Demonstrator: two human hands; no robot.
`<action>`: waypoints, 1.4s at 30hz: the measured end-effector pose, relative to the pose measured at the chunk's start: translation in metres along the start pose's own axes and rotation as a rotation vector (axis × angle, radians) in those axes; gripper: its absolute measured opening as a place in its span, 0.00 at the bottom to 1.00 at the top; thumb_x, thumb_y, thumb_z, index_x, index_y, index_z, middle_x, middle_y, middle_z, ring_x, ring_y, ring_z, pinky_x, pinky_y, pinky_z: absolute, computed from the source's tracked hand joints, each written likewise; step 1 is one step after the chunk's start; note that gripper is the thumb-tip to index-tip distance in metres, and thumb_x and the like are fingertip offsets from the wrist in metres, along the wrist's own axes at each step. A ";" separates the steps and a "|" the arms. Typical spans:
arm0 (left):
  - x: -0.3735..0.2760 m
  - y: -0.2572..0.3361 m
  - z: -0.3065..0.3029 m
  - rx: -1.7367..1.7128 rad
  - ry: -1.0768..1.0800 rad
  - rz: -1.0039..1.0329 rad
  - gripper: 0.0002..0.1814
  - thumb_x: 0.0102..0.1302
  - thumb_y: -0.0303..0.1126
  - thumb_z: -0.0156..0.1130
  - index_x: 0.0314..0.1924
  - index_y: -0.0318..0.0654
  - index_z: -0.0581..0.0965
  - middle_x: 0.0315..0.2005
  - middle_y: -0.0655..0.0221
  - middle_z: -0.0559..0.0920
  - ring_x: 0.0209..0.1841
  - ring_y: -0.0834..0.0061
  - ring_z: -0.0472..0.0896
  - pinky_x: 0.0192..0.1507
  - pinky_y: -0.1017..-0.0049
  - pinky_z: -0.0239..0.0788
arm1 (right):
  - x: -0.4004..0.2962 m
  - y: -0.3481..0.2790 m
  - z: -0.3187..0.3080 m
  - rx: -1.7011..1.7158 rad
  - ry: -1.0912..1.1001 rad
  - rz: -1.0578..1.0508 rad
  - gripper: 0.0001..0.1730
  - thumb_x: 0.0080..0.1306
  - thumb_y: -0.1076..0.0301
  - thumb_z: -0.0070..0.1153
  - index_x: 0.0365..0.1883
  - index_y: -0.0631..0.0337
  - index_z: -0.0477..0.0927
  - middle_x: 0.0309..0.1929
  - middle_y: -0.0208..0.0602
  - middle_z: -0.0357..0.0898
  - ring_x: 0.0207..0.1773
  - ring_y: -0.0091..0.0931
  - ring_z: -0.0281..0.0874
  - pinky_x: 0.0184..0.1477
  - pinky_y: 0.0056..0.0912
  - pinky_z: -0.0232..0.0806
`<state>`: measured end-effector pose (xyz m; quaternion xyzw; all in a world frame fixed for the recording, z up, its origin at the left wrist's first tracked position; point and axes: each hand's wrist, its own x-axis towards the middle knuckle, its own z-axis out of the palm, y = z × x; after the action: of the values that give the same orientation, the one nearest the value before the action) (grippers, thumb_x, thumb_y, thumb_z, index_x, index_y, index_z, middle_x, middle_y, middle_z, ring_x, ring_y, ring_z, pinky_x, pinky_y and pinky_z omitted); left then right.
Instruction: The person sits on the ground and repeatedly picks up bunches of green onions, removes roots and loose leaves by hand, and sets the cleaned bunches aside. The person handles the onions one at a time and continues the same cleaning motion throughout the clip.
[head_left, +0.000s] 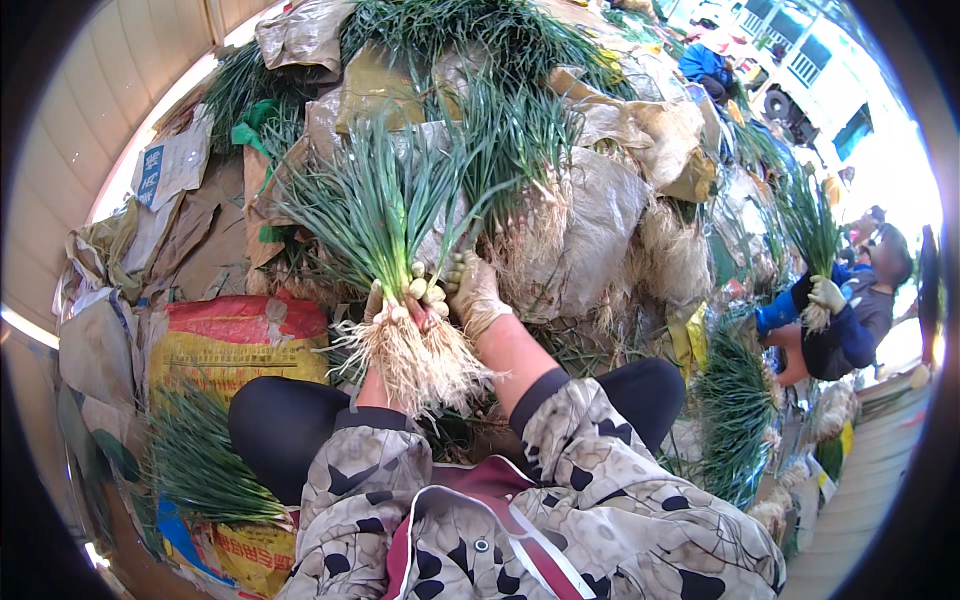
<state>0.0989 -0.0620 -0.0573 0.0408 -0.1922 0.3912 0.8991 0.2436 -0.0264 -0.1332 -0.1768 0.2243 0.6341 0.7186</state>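
Note:
My left hand (424, 289), in a soiled pale glove, is closed round a bunch of green onions (394, 225). The leaves fan upward and away from me, while the pale roots (420, 360) hang towards my lap and hide most of that hand and wrist. Just to the right of the bunch is my right hand (478, 294), also gloved, with curled, dirty fingertips close to my left fingers. A leaf passes by its fingertips, but whether it grips a stalk cannot be made out.
More rooted green onions (532, 202) lie ahead among woven plastic sacks (592, 232). Cut leaves (217, 457) and a red-and-yellow printed sack (240, 337) are at my left. Another onion pile (731, 412) lies right, near a seated person (847, 315) holding a bunch. Another person (705, 64) sits farther back.

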 end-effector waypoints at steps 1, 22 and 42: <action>-0.001 0.003 0.001 0.008 -0.015 -0.022 0.30 0.66 0.50 0.53 0.56 0.31 0.66 0.36 0.65 0.77 0.42 0.64 0.71 0.42 0.66 0.67 | 0.000 -0.023 -0.006 0.708 0.076 0.219 0.13 0.68 0.59 0.47 0.34 0.59 0.76 0.26 0.31 0.75 0.25 0.24 0.73 0.23 0.24 0.61; -0.001 -0.009 0.003 0.139 0.337 -0.013 0.28 0.58 0.50 0.61 0.49 0.32 0.72 0.33 0.60 0.81 0.36 0.62 0.79 0.51 0.60 0.69 | -0.020 -0.093 -0.005 2.401 -0.169 0.823 0.12 0.62 0.72 0.46 0.35 0.47 0.81 0.25 0.30 0.79 0.24 0.25 0.76 0.23 0.30 0.66; 0.014 -0.010 0.007 0.364 0.351 -0.106 0.41 0.52 0.49 0.68 0.60 0.31 0.64 0.49 0.57 0.76 0.49 0.57 0.77 0.55 0.57 0.70 | -0.171 -0.006 0.069 2.894 1.922 1.279 0.15 0.63 0.63 0.55 0.47 0.56 0.78 0.48 0.39 0.76 0.56 0.36 0.71 0.61 0.40 0.59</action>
<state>0.1125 -0.0609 -0.0453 0.1436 0.0426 0.3727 0.9158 0.2404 -0.1324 0.0179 -0.3467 -0.8316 0.1934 0.3883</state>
